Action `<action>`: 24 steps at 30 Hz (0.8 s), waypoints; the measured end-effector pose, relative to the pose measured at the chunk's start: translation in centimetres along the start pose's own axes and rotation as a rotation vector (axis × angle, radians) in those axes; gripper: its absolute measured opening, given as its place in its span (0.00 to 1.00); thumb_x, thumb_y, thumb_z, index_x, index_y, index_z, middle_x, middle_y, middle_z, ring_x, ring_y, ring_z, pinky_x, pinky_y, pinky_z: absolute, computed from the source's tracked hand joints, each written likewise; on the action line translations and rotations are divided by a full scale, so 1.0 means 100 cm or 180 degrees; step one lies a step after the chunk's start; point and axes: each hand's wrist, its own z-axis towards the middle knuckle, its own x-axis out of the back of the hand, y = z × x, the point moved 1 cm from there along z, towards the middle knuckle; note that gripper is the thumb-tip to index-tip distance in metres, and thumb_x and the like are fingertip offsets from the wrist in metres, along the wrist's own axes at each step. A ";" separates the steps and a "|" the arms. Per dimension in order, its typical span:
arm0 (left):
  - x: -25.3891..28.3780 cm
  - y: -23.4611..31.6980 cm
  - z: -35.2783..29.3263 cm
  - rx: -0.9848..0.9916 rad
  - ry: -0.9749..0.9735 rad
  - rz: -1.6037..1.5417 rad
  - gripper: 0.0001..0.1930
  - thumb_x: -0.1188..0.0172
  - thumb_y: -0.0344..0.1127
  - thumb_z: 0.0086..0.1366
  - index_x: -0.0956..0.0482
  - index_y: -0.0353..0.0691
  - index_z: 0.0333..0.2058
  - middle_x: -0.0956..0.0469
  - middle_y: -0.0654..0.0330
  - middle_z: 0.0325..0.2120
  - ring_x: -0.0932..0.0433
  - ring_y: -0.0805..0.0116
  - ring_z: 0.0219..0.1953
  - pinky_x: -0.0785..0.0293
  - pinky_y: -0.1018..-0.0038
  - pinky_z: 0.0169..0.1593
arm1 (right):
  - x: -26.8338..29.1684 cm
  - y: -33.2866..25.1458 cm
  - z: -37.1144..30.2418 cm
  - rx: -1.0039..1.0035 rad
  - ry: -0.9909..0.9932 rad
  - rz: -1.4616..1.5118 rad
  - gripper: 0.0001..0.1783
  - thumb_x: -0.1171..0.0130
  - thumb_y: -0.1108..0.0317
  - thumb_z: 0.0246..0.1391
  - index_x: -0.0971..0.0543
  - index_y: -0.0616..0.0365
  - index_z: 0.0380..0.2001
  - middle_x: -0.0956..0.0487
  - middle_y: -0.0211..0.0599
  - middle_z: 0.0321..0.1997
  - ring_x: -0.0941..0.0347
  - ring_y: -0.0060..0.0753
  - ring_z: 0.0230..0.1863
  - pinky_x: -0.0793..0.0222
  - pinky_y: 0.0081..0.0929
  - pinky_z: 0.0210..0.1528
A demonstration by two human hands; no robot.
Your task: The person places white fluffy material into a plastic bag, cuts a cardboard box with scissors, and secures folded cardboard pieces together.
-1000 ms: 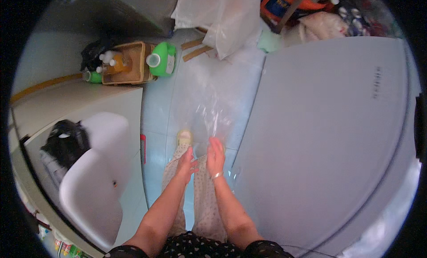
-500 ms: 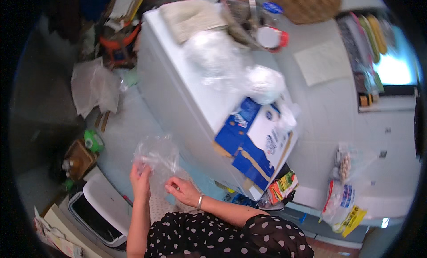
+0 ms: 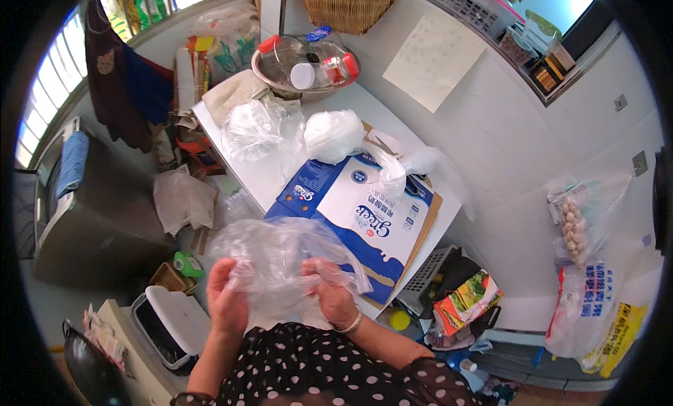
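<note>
A clear, crumpled plastic bag (image 3: 270, 255) is spread between my two hands, close in front of my body. My left hand (image 3: 228, 294) pinches its left side. On the other side, my right hand (image 3: 331, 294) grips the bag with bent fingers. Just beyond the bag, a flattened blue and white cardboard box (image 3: 364, 217) lies on the white top of a cabinet-like unit (image 3: 242, 175). Farther back on that top are another clear plastic bag (image 3: 261, 133) and a bunched white plastic bag (image 3: 334, 135).
A basin (image 3: 280, 84) of lidded jars stands at the far end of the white top. Bags of food (image 3: 573, 231) hang on the right wall. At lower left is a bin with a raised white lid (image 3: 179, 318). A dark appliance (image 3: 105, 210) stands at left.
My head view has turned, bringing the white top nearer the middle. The bag is now raised and spread wider, and my right hand, earlier beside it, now grips it too.
</note>
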 end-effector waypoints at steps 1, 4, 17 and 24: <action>-0.011 -0.008 0.000 0.0143 -0.0173 -0.0111 0.15 0.45 0.27 0.56 0.28 0.39 0.44 0.25 0.55 0.42 0.27 0.65 0.46 0.34 0.71 0.52 | 0.016 -0.002 -0.007 -0.0086 0.0101 0.0195 0.16 0.46 0.68 0.56 0.29 0.57 0.48 0.27 0.29 0.45 0.31 0.21 0.38 0.32 0.21 0.40; -0.063 -0.023 0.010 0.0377 -0.0488 -0.0675 0.05 0.47 0.27 0.59 0.30 0.42 0.34 0.24 0.53 0.41 0.26 0.63 0.44 0.32 0.69 0.49 | 0.056 -0.023 -0.025 0.0337 0.0212 0.0207 0.11 0.44 0.65 0.56 0.30 0.54 0.41 0.30 0.26 0.38 0.34 0.22 0.34 0.35 0.22 0.37; -0.117 -0.050 0.073 0.1129 -0.0934 -0.1668 0.09 0.54 0.39 0.65 0.29 0.46 0.41 0.26 0.62 0.31 0.26 0.67 0.33 0.27 0.70 0.36 | 0.164 -0.057 -0.057 0.0744 0.1072 0.2623 0.15 0.45 0.61 0.56 0.26 0.53 0.44 0.23 0.29 0.38 0.27 0.28 0.39 0.29 0.26 0.38; -0.046 -0.109 0.147 0.1255 -0.0153 0.1568 0.12 0.56 0.36 0.67 0.27 0.38 0.42 0.25 0.65 0.31 0.27 0.75 0.33 0.31 0.79 0.36 | 0.174 -0.031 -0.052 0.0005 0.1241 -0.1588 0.35 0.33 0.69 0.45 0.38 0.60 0.56 0.27 0.36 0.41 0.29 0.24 0.38 0.30 0.23 0.43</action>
